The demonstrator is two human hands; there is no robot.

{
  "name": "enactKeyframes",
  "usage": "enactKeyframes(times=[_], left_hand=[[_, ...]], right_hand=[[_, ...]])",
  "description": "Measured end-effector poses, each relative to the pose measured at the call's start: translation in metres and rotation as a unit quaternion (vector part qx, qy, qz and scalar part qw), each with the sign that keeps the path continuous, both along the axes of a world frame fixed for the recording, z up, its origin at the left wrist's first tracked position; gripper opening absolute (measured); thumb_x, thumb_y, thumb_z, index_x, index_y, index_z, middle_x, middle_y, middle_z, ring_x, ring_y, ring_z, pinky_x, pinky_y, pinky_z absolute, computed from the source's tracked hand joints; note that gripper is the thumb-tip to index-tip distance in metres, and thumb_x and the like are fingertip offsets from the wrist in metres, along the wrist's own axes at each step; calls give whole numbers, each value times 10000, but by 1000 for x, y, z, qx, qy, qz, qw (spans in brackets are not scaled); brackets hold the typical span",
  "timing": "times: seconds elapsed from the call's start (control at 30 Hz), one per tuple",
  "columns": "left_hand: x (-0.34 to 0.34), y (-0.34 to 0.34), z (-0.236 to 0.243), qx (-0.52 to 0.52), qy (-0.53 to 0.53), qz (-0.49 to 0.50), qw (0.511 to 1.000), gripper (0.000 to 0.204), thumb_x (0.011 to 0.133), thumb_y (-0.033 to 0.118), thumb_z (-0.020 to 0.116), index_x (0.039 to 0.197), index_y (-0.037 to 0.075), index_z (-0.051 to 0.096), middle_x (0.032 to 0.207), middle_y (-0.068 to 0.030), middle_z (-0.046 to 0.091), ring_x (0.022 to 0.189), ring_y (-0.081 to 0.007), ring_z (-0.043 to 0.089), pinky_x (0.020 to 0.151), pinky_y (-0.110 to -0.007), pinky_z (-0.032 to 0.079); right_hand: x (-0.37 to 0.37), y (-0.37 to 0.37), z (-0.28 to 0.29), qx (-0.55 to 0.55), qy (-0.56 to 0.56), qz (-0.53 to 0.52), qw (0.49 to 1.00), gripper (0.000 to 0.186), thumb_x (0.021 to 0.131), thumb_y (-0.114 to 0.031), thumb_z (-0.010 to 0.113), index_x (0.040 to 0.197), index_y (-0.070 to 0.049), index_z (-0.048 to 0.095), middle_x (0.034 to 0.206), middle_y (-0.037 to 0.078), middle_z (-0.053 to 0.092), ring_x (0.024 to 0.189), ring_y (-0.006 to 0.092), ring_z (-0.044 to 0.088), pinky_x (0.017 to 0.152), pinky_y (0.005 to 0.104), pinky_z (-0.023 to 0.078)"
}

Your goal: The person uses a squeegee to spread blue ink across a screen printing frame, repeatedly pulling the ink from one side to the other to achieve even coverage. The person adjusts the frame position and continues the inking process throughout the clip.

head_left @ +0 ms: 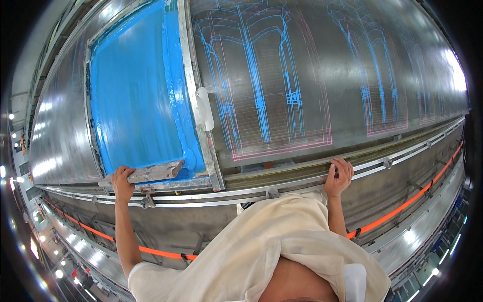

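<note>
Nearest the camera is the person's own body in a loose cream garment, with both bare forearms reaching up and away from it. Below the arms an orange strap runs along a grey metal ledge.

The right hand is closed over the near edge of the long printing bench, fingers curled over the top of the metal rail that runs along that edge, thumb on the near side. It holds nothing loose; it simply clamps the rail.

The left hand is well apart from the right, further along the same rail. Its fingers are wrapped shut around the near end of a squeegee, a long, paint-crusted grey bar lying across the near end of the screen frame. The bar slants slightly upward to the right, and its far end touches a thick ridge of bright blue ink.

Beyond the squeegee the screen's mesh is coated all over in that blue ink, heaped thickest along the right side against the aluminium frame. A white tab sticks out from the frame's right bar.

Further to the right, the bench's grey surface carries printed outlines in blue and pink, repeated side by side toward the far end.
</note>
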State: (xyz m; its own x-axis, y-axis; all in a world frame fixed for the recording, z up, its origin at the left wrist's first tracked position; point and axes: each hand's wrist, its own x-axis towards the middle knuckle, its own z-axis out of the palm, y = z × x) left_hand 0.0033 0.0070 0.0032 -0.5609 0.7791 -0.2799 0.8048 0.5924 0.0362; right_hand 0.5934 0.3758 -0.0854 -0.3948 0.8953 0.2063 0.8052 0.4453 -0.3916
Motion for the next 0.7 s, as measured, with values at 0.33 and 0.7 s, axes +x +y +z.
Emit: enactKeyframes(times=[0.33,0.7], left_hand=[[0,0,-1,11,3,-10,1000,411,609,-77,706,983,87,750,973,-60,628,972,-292,586,820,-412,395],[-1,2,-3,19,5,-16,1000,422,603,-76,703,988,92,747,967,-52,628,961,-289,585,817,-416,397]], right_hand=[[0,0,-1,7,-4,3,1000,130,885,-148,633,954,-98,731,1041,45,714,1029,252,649,1052,445,400],[2,2,-2,8,-3,-1,1000,134,888,-149,628,960,-98,729,1048,48,712,1029,258,650,1054,458,404]])
